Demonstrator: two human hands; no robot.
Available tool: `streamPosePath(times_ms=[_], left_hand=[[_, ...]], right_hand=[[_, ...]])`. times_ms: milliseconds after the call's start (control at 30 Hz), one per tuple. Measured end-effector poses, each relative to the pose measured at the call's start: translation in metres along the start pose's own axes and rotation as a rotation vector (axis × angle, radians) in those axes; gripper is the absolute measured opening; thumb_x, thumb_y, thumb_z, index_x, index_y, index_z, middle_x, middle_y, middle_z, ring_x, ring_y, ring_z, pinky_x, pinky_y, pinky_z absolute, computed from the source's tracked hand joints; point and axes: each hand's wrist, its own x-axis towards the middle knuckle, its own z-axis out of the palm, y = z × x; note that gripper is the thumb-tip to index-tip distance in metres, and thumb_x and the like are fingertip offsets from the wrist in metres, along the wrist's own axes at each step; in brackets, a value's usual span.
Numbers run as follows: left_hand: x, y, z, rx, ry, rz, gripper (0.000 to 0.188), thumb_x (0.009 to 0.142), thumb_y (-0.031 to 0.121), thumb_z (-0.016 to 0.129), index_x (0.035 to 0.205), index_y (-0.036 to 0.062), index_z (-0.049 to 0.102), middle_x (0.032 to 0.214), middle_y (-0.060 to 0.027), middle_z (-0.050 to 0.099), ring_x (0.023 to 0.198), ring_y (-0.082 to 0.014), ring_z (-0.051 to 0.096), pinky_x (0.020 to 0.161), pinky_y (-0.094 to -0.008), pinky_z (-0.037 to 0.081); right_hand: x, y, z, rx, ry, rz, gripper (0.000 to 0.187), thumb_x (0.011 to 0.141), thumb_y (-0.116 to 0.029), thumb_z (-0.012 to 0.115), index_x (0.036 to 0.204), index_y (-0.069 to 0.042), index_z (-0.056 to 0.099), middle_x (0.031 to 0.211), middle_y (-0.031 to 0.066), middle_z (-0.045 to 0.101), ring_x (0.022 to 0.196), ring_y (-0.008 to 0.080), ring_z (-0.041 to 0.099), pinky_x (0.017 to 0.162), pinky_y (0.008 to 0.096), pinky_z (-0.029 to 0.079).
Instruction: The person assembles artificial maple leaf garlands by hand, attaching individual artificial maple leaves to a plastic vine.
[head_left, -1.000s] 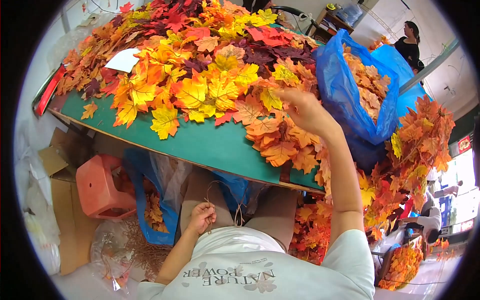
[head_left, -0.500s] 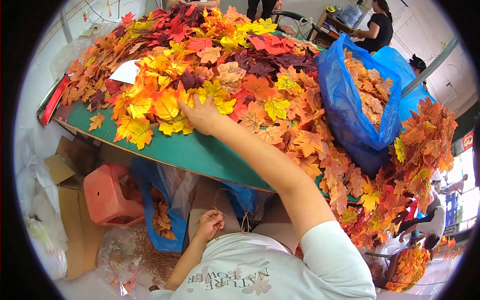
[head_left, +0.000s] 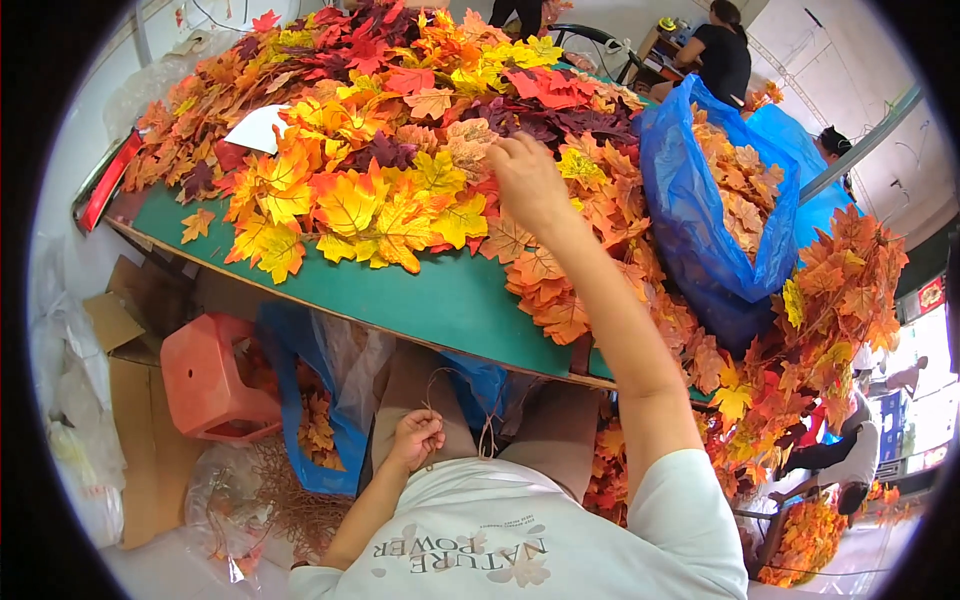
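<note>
My right hand [head_left: 528,185] reaches over the heap of artificial maple leaves [head_left: 400,215] on a green tabletop [head_left: 420,305]. Its fingers are bent together beside a pale orange leaf [head_left: 470,143]; whatever is between the fingertips is hidden. Yellow and orange leaves spread to the left of this hand, and orange ones lie below and to its right. Down at my lap my left hand [head_left: 418,436] is closed in a pinch on a thin brown strand [head_left: 430,385], which loops up above the fingers.
A blue plastic bag [head_left: 690,210] of pale orange leaves stands at the table's right. Leaf bunches [head_left: 820,300] hang off the right side. Below left are a pink stool [head_left: 210,375] and a cardboard box [head_left: 140,440]. A person in black [head_left: 722,60] is at the back.
My right hand has moved right and farther away from me, off the yellow leaves. Those leaves now lie more spread out toward the right. My left hand stays at my lap.
</note>
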Motion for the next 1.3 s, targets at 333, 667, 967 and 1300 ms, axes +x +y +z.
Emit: streamPosePath(times_ms=[333, 667, 967, 1300], left_hand=[[0.0, 0.0, 0.0, 0.036, -0.003, -0.024, 0.011, 0.086, 0.003, 0.059, 0.097, 0.0017, 0.058, 0.079, -0.0055, 0.061, 0.062, -0.0163, 0.062, 0.052, -0.0264, 0.052], [-0.004, 0.006, 0.02, 0.075, -0.013, -0.094, 0.015, 0.088, 0.007, 0.059, 0.102, 0.0022, 0.058, 0.08, -0.0053, 0.061, 0.063, -0.0168, 0.063, 0.053, -0.0252, 0.053], [-0.016, 0.026, 0.089, 0.176, -0.12, -0.091, 0.018, 0.088, 0.01, 0.061, 0.104, 0.0049, 0.056, 0.08, -0.0033, 0.059, 0.06, -0.0162, 0.063, 0.051, -0.0236, 0.051], [-0.047, 0.044, 0.122, -0.003, -0.281, -0.118, 0.028, 0.088, 0.007, 0.058, 0.116, 0.0057, 0.054, 0.092, -0.0044, 0.058, 0.075, -0.0158, 0.06, 0.06, -0.0232, 0.052]], right_hand=[[-0.091, 0.035, 0.034, 0.166, -0.234, -0.022, 0.032, 0.085, -0.022, 0.057, 0.116, -0.012, 0.055, 0.109, 0.0159, 0.053, 0.103, 0.0357, 0.052, 0.086, 0.0417, 0.045], [-0.093, 0.037, 0.018, 0.204, -0.061, -0.016, 0.028, 0.081, -0.024, 0.064, 0.108, -0.017, 0.061, 0.11, 0.0079, 0.056, 0.101, 0.0299, 0.054, 0.082, 0.0424, 0.044], [-0.067, 0.036, 0.019, 0.183, -0.173, -0.227, 0.015, 0.075, -0.015, 0.067, 0.089, -0.01, 0.069, 0.087, 0.0088, 0.063, 0.088, 0.0286, 0.061, 0.074, 0.0401, 0.05], [-0.079, 0.065, -0.027, 0.368, 0.536, 0.037, 0.012, 0.079, -0.006, 0.062, 0.091, -0.005, 0.065, 0.081, 0.0115, 0.063, 0.075, 0.0264, 0.064, 0.065, 0.0366, 0.051]])
